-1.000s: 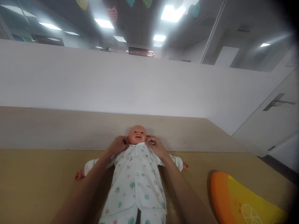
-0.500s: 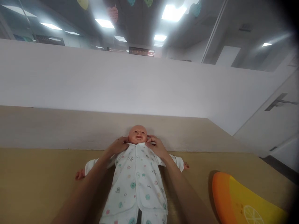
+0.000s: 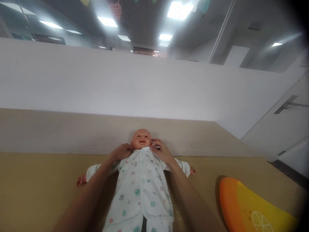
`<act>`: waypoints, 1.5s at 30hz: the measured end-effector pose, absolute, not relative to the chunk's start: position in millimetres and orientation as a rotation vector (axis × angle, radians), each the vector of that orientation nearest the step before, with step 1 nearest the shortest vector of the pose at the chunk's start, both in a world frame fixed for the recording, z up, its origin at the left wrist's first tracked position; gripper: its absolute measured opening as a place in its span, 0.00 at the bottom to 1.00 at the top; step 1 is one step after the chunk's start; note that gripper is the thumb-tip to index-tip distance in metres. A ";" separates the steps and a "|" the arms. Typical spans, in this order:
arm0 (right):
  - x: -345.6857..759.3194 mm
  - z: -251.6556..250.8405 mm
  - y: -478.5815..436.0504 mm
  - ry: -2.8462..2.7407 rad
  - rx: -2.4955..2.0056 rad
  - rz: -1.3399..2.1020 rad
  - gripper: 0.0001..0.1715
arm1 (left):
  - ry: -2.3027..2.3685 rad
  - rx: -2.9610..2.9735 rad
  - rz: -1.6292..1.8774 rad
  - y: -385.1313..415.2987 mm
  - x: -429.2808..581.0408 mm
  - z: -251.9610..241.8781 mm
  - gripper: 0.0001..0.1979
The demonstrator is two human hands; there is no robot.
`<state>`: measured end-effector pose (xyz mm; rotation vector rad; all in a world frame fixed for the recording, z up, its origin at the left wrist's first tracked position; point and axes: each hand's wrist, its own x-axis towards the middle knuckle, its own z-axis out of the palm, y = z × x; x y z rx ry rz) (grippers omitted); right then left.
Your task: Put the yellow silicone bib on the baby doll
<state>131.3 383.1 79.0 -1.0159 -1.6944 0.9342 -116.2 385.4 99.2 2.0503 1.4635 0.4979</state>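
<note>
A baby doll (image 3: 141,180) in a printed white romper (image 3: 142,193) is lying face-up on a tan padded surface (image 3: 36,187), head toward the wall. The left hand (image 3: 122,152) and right hand (image 3: 161,150) are pinching the romper's collar on either side of the doll's neck, fingers closed on the fabric. The doll's legs are running out of frame below. An orange-slice cushion (image 3: 251,209) is lying well apart to the right, partly cut off.
</note>
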 end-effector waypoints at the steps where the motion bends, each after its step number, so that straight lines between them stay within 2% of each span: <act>1: 131.2 78.7 383.2 -1.696 -1.015 0.932 0.10 | 1.461 2.040 0.505 386.0 -116.4 97.5 0.09; 9: 131.3 76.1 383.7 -1.695 -1.026 0.926 0.09 | 1.416 1.941 0.557 391.2 -121.1 92.3 0.10; 15: 132.6 74.0 385.5 -1.689 -0.989 0.948 0.11 | 1.330 1.871 0.728 383.6 -122.2 106.0 0.03; 23: 132.0 74.3 385.3 -1.683 -0.971 0.959 0.13 | 1.466 1.764 1.008 377.3 -107.7 114.2 0.06; 27: 132.6 73.0 386.2 -1.693 -1.021 0.942 0.13 | 1.661 1.753 0.994 376.2 -101.7 114.9 0.05; 33: 130.0 71.3 387.6 -1.654 -0.997 0.944 0.12 | 1.694 1.772 0.953 377.2 -101.5 115.9 0.09; 39: 138.4 72.8 380.6 -1.635 -1.147 0.688 0.11 | 1.693 1.742 1.129 365.1 -104.8 119.5 0.17; 45: 162.4 103.2 306.1 -1.718 -1.217 0.507 0.09 | 1.799 1.765 1.284 305.4 -100.1 144.4 0.08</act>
